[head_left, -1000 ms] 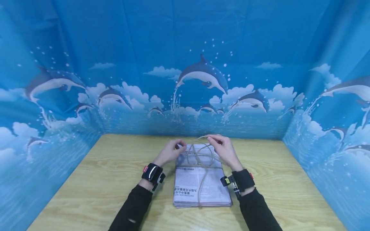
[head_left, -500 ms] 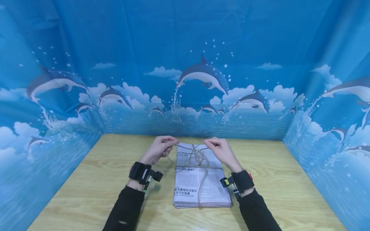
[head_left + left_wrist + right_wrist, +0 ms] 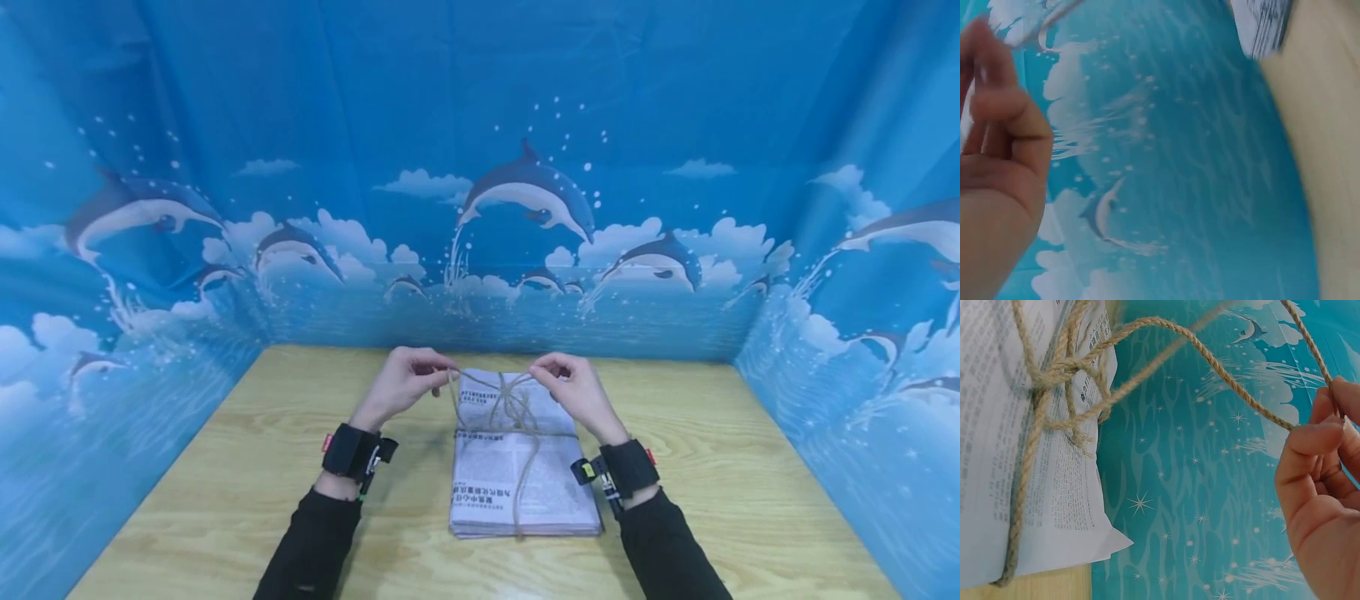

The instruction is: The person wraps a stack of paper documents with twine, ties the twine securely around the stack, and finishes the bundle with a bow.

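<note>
A stack of folded newspapers (image 3: 487, 479) lies on the table, bound crosswise with natural-coloured twine (image 3: 523, 479). Loops and a knot of the twine sit over the upper half of the stack. My left hand (image 3: 405, 382) pinches a strand off the stack's far left corner, and a tail hangs from its fingers. At the far right corner, my right hand (image 3: 577, 396) pinches another strand between thumb and forefinger. In the right wrist view, twine (image 3: 1235, 387) rises from the knot on the newspapers (image 3: 1072, 500) to the right hand (image 3: 1329, 481). The left hand (image 3: 1007, 131) is partly cut off in its wrist view.
The wood-grain table (image 3: 285, 417) extends on both sides of the stack. Behind it and at both sides hangs a blue curtain (image 3: 352, 125) printed with dolphins. Both wrists wear black straps (image 3: 632, 469) with small cameras.
My left hand has moved left, away from the knot, taking a strand with it. The loops have drawn smaller. My right hand has stayed nearly in place, shifting slightly left.
</note>
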A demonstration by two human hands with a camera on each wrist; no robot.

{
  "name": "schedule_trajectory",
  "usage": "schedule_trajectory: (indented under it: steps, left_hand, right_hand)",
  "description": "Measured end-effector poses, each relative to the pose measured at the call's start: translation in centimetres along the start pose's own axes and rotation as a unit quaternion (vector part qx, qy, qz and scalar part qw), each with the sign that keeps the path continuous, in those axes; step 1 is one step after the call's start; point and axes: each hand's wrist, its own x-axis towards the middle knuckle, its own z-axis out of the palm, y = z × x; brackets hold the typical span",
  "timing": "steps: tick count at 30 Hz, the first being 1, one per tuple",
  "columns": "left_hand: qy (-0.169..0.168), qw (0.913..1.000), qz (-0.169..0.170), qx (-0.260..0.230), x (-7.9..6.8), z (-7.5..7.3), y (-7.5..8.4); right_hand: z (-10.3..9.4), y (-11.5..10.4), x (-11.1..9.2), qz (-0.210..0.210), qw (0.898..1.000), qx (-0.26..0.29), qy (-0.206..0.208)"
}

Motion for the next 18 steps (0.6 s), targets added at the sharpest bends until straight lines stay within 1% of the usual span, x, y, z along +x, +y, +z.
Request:
schedule_trajectory:
  steps: [1,2,4,6,7,9,11,13,15,18]
  left_hand:
    - [0.004,0.9998,0.009,0.020,0.0,-0.1,0.3]
    - [0.005,0.9996,0.018,0.023,-0.1,-0.1,0.5]
    - [-0.007,0.9995,0.027,-0.012,-0.1,-0.3,0.9]
    - [-0.022,0.9984,0.023,-0.046,-0.1,-0.3,1.3]
    - [-0.028,0.9978,0.020,-0.056,-0.1,-0.3,1.4]
    - [-0.037,0.9979,0.018,-0.050,-0.1,0.1,1.6]
    - [-0.048,0.9984,0.023,-0.022,0.1,0.8,1.6]
    - [-0.060,0.9974,0.031,0.027,0.4,1.9,1.6]
    - [-0.071,0.9938,0.039,0.076,0.7,3.1,1.6]
    - [-0.073,0.9852,0.048,0.147,1.1,5.0,1.8]
  right_hand:
    - [0.0,0.1,0.0,-0.001,1.000,0.000,0.001]
    - [0.0,0.1,0.0,-0.003,1.000,-0.001,0.003]
    - [0.0,0.1,0.1,-0.005,1.000,-0.002,0.006]
    - [0.0,0.1,0.1,-0.006,1.000,-0.003,0.009]
    - [0.1,0.2,0.2,-0.006,1.000,-0.004,0.010]
    - [0.1,0.2,0.1,-0.005,1.000,-0.005,0.010]
    - [0.2,0.2,0.1,-0.004,1.000,-0.007,0.010]
    - [0.3,0.2,0.1,-0.007,1.000,-0.009,0.009]
    - [0.3,0.2,0.1,-0.008,1.000,-0.012,0.008]
    - [0.3,0.2,0.1,-0.012,1.000,-0.011,0.004]
